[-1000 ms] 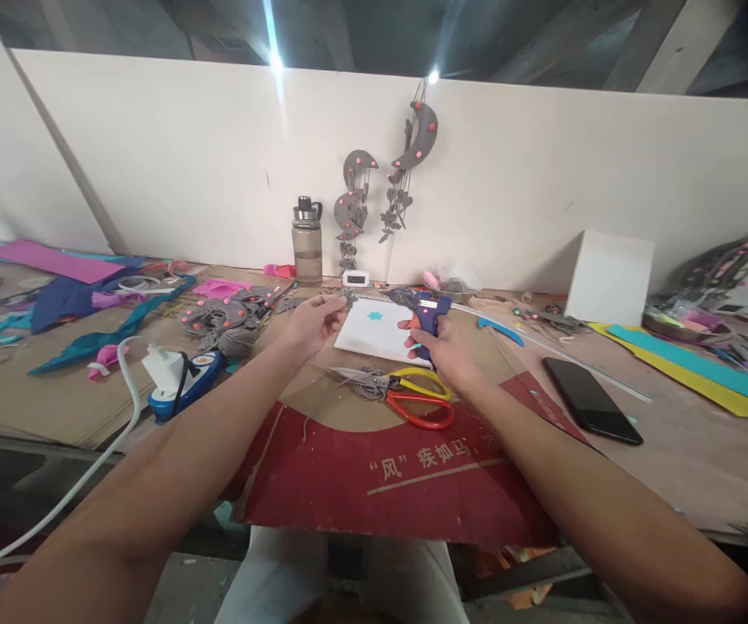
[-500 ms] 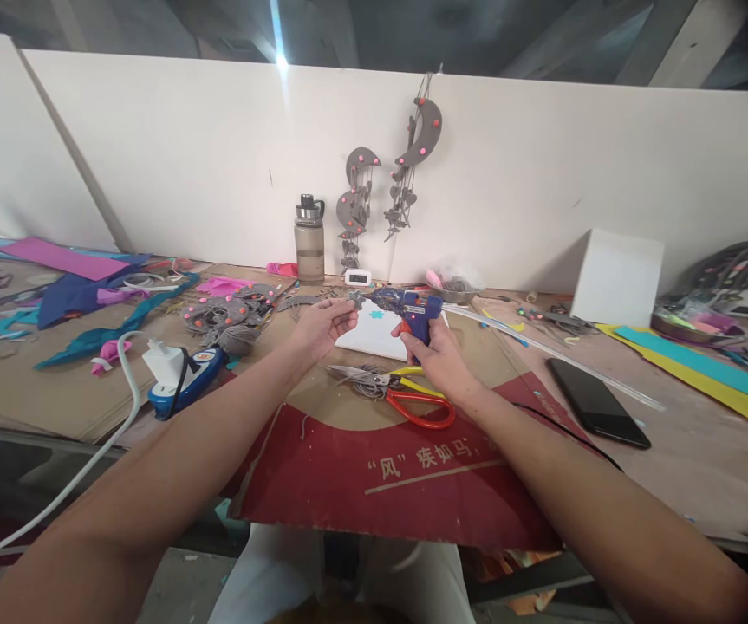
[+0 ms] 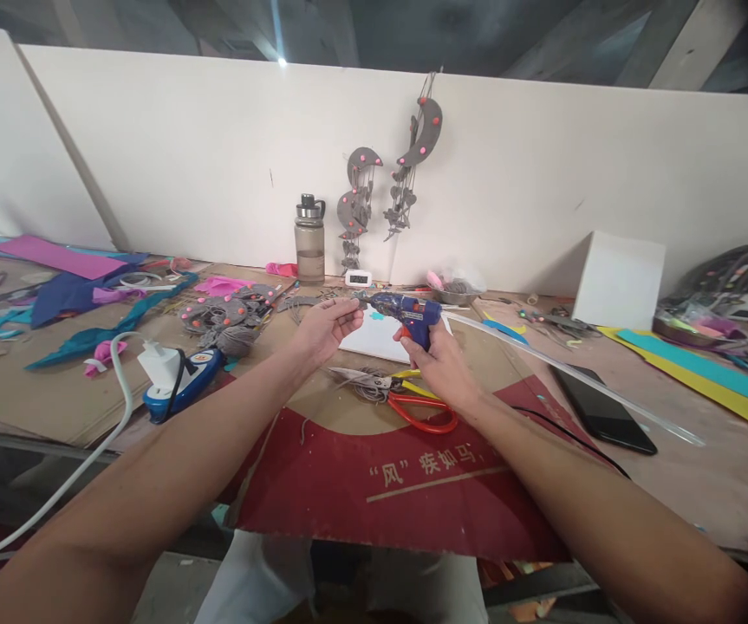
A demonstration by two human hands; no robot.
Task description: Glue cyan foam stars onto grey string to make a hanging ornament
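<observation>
My right hand [image 3: 442,355] is wrapped round the handle of a blue glue gun [image 3: 418,319], whose nozzle points left. At the nozzle, my left hand [image 3: 331,328] pinches a small grey piece [image 3: 361,299], mostly hidden by the fingertips. Below and behind the gun lies a white board [image 3: 380,344] with a small turquoise shape [image 3: 377,315] on it. Red-and-yellow-handled scissors [image 3: 422,413] rest on the cardboard [image 3: 347,477] in front of my hands, over some grey yarn [image 3: 370,392].
A bottle [image 3: 309,243] and small clock [image 3: 358,278] stand by the white wall, under hanging grey moons [image 3: 426,134]. At left are a power strip [image 3: 185,386] and grey yarn pieces [image 3: 237,338]; at right, a phone [image 3: 604,407] under clear sticks [image 3: 608,392].
The glue gun's nozzle and the grey piece have come closer together. The clear sticks have shifted toward me and now cross the phone. The view has moved slightly.
</observation>
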